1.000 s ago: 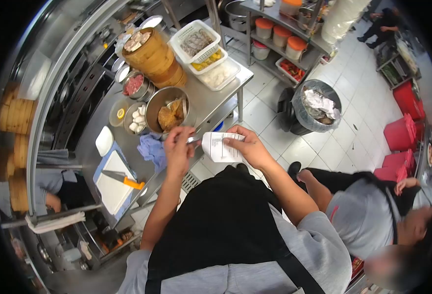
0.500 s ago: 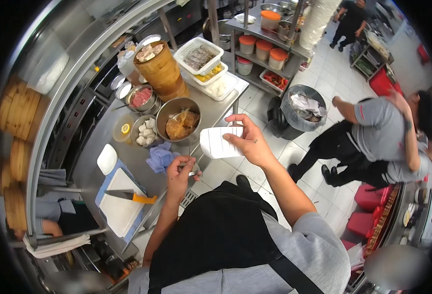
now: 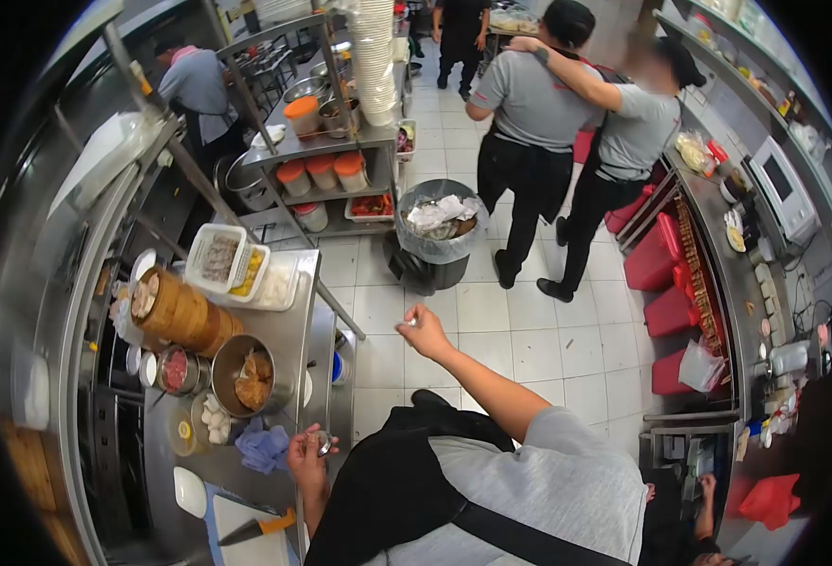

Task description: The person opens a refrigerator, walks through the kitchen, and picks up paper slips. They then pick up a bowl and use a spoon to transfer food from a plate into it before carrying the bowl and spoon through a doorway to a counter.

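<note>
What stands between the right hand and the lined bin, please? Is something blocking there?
Nothing visible blocks the space between the right hand and the lined bin; only tiled floor shows there. A black object stands close beside the bin, picture-left.

Left bare hand [image 3: 310, 458] grips a small round shiny metal object [image 3: 324, 441] by the edge of the steel table [image 3: 286, 330], near a crumpled blue cloth [image 3: 262, 448]. Right bare hand [image 3: 425, 336] is out over the white floor tiles [image 3: 388, 373], fingers curled; pale bit at fingertips too small to ID. Orange-handled knife [image 3: 258, 528] lies on a white cutting board [image 3: 263, 552]. Round steel bowl [image 3: 226, 375] holds brown food [image 3: 254, 385].
</note>
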### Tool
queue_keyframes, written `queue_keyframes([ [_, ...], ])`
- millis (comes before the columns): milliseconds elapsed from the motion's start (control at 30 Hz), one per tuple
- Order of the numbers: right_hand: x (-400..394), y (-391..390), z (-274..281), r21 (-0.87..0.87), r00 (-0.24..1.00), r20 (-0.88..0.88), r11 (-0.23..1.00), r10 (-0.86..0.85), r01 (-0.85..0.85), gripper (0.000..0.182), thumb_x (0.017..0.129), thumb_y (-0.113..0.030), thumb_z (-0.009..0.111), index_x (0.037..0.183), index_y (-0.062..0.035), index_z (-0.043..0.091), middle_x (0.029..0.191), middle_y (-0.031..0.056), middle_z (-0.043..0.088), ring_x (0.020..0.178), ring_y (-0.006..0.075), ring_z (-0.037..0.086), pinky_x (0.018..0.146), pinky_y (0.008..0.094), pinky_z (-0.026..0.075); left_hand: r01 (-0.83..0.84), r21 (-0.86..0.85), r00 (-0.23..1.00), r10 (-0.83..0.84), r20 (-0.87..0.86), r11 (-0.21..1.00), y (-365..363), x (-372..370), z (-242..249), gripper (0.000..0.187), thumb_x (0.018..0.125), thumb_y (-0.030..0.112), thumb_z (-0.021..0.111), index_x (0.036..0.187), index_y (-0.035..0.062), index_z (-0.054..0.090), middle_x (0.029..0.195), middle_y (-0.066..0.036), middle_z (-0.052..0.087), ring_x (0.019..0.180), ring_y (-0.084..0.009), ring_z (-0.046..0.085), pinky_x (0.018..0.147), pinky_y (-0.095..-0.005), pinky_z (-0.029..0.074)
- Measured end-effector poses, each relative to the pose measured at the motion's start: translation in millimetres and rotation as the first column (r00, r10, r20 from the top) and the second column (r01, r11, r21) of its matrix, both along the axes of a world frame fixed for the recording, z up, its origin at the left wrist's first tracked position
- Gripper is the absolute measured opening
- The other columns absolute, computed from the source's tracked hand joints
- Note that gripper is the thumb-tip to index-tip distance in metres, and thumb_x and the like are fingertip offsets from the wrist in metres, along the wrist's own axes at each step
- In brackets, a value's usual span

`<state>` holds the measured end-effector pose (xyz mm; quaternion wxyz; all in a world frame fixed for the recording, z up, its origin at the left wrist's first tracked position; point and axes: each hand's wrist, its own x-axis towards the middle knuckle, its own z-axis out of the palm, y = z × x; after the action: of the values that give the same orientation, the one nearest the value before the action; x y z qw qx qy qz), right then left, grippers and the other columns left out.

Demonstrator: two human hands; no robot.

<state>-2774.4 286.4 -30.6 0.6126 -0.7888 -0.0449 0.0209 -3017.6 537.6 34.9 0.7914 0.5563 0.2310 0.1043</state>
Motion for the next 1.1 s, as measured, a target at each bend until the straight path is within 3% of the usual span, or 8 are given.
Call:
queue_keyframes([
  [133,18.9,-26.2,-81.8,-0.088,0.978,-0.070,0.978,-0.195,0.189,0.021,0.084,-0.017,0.060,0.098,-0.0024,0.053,0.079,0.0110,0.059,0.055,0.0161,0.055,0.048,0.0283,0.045,0.091,0.007,0.995,-0.092,0.047,0.996,-18.7,37.7,2.6,0.011,0.092,0.007,0.052,0.099,-0.0005,0.048,0.111,-0.018,0.055,0.075,-0.0253,0.065,0.058,-0.0324,0.055],
  [200,30.1,-41.9,-115.5,0.195,0.846,-0.532,0.967,-0.035,0.163,0.021,0.087,-0.015,0.056,0.102,-0.0003,0.054,0.087,0.0138,0.061,0.056,0.0191,0.056,0.046,0.0277,0.046,0.132,0.033,0.990,-0.134,0.055,0.991,-24.7,56.1,6.5,0.011,0.092,0.008,0.052,0.098,0.0003,0.047,0.112,-0.019,0.055,0.075,-0.0263,0.065,0.057,-0.0336,0.055],
  [367,25.6,-78.5,-172.2,0.375,0.662,-0.734,0.903,0.151,0.210,0.024,0.091,-0.021,0.052,0.096,0.0020,0.059,0.079,0.0127,0.061,0.055,0.0193,0.057,0.043,0.0284,0.045,0.195,0.045,0.980,-0.196,0.034,0.980,-38.0,88.4,15.3,0.010,0.092,0.009,0.052,0.096,0.0010,0.047,0.112,-0.020,0.055,0.075,-0.0271,0.066,0.057,-0.0344,0.056],
  [500,14.1,-107.3,-182.8,-0.031,0.710,-0.699,0.996,-0.079,0.080,0.033,0.091,-0.028,0.051,0.089,0.0033,0.061,0.076,0.0151,0.063,0.064,0.0244,0.061,0.052,0.0357,0.048,0.213,0.046,0.976,-0.215,0.040,0.976,-45.7,106.4,7.0,0.013,0.093,0.010,0.052,0.098,-0.0014,0.050,0.108,-0.017,0.057,0.075,-0.0252,0.065,0.060,-0.0328,0.055],
  [567,12.7,-116.4,-185.8,-0.361,0.874,-0.342,0.907,-0.344,0.216,0.040,0.091,-0.033,0.049,0.085,0.0049,0.061,0.078,0.0189,0.064,0.076,0.0305,0.063,0.067,0.0399,0.049,0.225,0.028,0.974,-0.225,0.009,0.974,-50.8,115.3,7.3,0.013,0.093,0.011,0.052,0.097,-0.0017,0.050,0.105,-0.017,0.058,0.074,-0.0249,0.065,0.059,-0.0327,0.055],
  [900,65.2,-137.6,-235.7,-0.464,0.863,-0.336,0.863,-0.378,0.198,0.026,0.086,-0.018,0.046,0.084,0.0043,0.059,0.088,0.0207,0.065,0.077,0.0303,0.063,0.068,0.0377,0.051,0.233,0.024,0.972,-0.232,-0.043,0.972,-73.9,150.3,18.5,0.013,0.092,0.011,0.054,0.098,-0.0007,0.055,0.091,-0.010,0.060,0.074,-0.0212,0.064,0.060,-0.0318,0.054],
  [1000,72.2,-129.6,-251.6,-0.325,0.702,-0.700,0.934,-0.131,-0.150,0.027,0.083,-0.014,0.047,0.069,0.0060,0.056,0.081,0.0277,0.061,0.073,0.0349,0.064,0.067,0.0409,0.052,0.159,0.044,0.983,-0.154,-0.098,0.986,-74.7,146.5,25.7,0.013,0.092,0.011,0.054,0.098,0.0000,0.055,0.096,-0.011,0.061,0.073,-0.0198,0.063,0.061,-0.0317,0.055],
  [1100,78.4,-124.8,-227.8,0.232,0.500,-0.865,0.920,0.046,0.317,0.010,0.077,-0.008,0.062,0.073,-0.0015,0.055,0.062,0.0096,0.058,0.052,0.0206,0.055,0.044,0.0340,0.045,0.158,0.055,0.986,-0.155,-0.061,0.986,-72.2,139.0,29.2,0.010,0.092,0.009,0.054,0.098,0.0023,0.051,0.109,-0.017,0.058,0.077,-0.0263,0.065,0.061,-0.0334,0.055],
])
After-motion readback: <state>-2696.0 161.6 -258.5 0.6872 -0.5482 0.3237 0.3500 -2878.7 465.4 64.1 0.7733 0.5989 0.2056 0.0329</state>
